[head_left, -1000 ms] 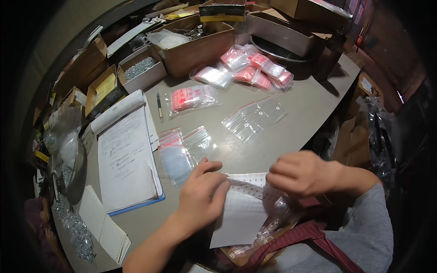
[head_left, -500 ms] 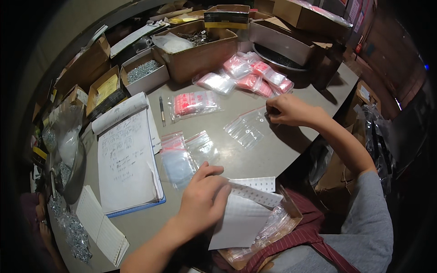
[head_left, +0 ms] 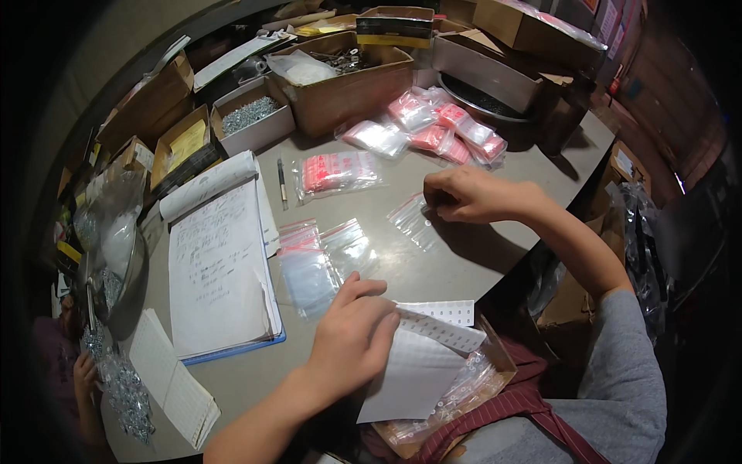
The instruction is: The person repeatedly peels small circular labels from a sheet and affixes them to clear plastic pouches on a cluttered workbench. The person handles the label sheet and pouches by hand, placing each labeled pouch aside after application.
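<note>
My left hand (head_left: 352, 332) grips a white sticker sheet (head_left: 410, 371) by its edge, between thumb and fingers. The sheet's curled strip carries rows of small printed labels. My right hand (head_left: 471, 193) is closed, fingertips down on clear zip bags (head_left: 415, 219) lying on the table; what is in the pinch, if anything, is hidden. A small white round mark shows on the bags beside those fingertips. Left of them lie more flat zip bags (head_left: 305, 274) with red seal lines. Below the sheet, a cardboard box (head_left: 501, 363) of clear bags rests against my body.
An open notebook (head_left: 216, 271) lies at left, with a pen (head_left: 282, 184) beyond it. Packs of red-topped bags (head_left: 340, 170) lie farther back. Boxes of metal parts (head_left: 348, 89) line the back edge. Another person's hand (head_left: 83, 373) shows at far left.
My right hand has moved left, over the zip bags, and covers more of them. The left hand keeps hold of the sticker sheet. The whole view has shifted slightly.
</note>
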Demonstrator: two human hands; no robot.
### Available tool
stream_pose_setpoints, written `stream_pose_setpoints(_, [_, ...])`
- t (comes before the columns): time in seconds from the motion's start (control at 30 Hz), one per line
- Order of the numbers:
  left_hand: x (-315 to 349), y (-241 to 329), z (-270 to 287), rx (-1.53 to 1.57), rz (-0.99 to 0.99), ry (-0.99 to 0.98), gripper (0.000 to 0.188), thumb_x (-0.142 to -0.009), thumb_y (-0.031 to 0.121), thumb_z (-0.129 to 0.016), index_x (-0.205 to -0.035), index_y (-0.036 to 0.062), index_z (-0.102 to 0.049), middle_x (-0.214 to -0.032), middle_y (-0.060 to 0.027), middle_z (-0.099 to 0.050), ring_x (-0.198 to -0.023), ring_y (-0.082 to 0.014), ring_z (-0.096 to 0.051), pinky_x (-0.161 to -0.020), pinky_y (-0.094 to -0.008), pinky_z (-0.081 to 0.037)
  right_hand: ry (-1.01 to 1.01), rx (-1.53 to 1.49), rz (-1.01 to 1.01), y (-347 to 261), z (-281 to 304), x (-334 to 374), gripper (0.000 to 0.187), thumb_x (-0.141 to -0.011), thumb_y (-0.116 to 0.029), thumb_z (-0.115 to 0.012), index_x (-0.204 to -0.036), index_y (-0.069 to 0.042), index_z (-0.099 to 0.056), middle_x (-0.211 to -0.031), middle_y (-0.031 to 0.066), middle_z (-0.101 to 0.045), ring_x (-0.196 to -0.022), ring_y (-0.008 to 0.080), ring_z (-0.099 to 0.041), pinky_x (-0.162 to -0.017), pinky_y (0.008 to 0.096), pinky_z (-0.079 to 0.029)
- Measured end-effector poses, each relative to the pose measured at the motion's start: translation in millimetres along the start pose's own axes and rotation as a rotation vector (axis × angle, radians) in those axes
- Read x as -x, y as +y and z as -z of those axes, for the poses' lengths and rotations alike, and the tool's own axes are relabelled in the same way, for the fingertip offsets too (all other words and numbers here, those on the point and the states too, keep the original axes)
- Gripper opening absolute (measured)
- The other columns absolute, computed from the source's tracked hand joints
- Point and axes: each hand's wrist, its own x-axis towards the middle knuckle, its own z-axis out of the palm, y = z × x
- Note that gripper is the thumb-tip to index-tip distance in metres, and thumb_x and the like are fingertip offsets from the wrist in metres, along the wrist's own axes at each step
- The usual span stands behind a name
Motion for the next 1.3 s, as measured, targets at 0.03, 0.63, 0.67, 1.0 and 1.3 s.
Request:
stream_pose_setpoints(0.03, [0.1,-0.2,-0.4,0.002,-0.002,0.004,0.011,-0.087,0.006,-0.07,-0.094,-0.0026,-0.069,-0.103,-0.0221,-0.07,-0.108,-0.0377,-0.066,-0.112,-0.0554,-0.044,0.008,0.02,0.008,0.5,-1.6,-1.8,0.019,-0.083,-0.009,-0.066,-0.096,0.002,-0.058,-0.095,0.0229,-0.066,-0.091,0.0403,-0.065,-0.079,0.0475,-0.05])
stream_pose_setpoints(0.63, [0.7,-2.8,-1.5,0.069,0.049,0.021,0.008,-0.089,0.006,-0.07,-0.094,0.0001,-0.07,-0.101,-0.018,-0.07,-0.112,-0.0383,-0.065,-0.113,-0.0564,-0.042,-0.062,-0.258,0.255,-107.3,-26.0,39.4,0.041,-0.079,-0.01,-0.069,-0.117,-0.001,-0.055,-0.112,0.0202,-0.059,-0.103,0.0427,-0.059,-0.087,0.0481,-0.05])
stream_pose_setpoints(0.67, [0.1,-2.0,-1.7,0.071,0.04,0.036,0.008,-0.089,0.005,-0.07,-0.094,0.0003,-0.071,-0.101,-0.0178,-0.07,-0.112,-0.0382,-0.065,-0.112,-0.0562,-0.042,-0.04,-0.266,0.246,-106.0,-26.3,40.7,0.041,-0.08,-0.01,-0.068,-0.117,-0.001,-0.056,-0.111,0.0201,-0.059,-0.103,0.0429,-0.059,-0.088,0.0481,-0.05])
stream_pose_setpoints(1.0, [-3.7,1.4,1.7,-0.051,-0.119,0.059,0.019,-0.079,-0.002,-0.072,-0.097,0.0047,-0.074,-0.097,-0.013,-0.071,-0.124,-0.0388,-0.058,-0.094,-0.0461,-0.05,0.099,-0.31,0.173,-94.7,-40.7,55.1,0.024,-0.095,-0.012,-0.069,-0.112,0.003,-0.061,-0.105,0.0163,-0.065,-0.098,0.0302,-0.067,-0.086,0.0393,-0.054])
stream_pose_setpoints(1.3, [-4.9,7.3,2.9,-0.056,-0.188,0.018,0.019,-0.079,-0.002,-0.073,-0.097,0.0038,-0.069,-0.09,-0.012,-0.066,-0.122,-0.0416,-0.056,-0.095,-0.0504,-0.049,0.019,-0.259,0.157,-104.1,-40.3,30.9,0.039,-0.077,-0.007,-0.068,-0.114,0.0,-0.06,-0.105,0.0205,-0.063,-0.102,0.0428,-0.062,-0.087,0.0482,-0.051])
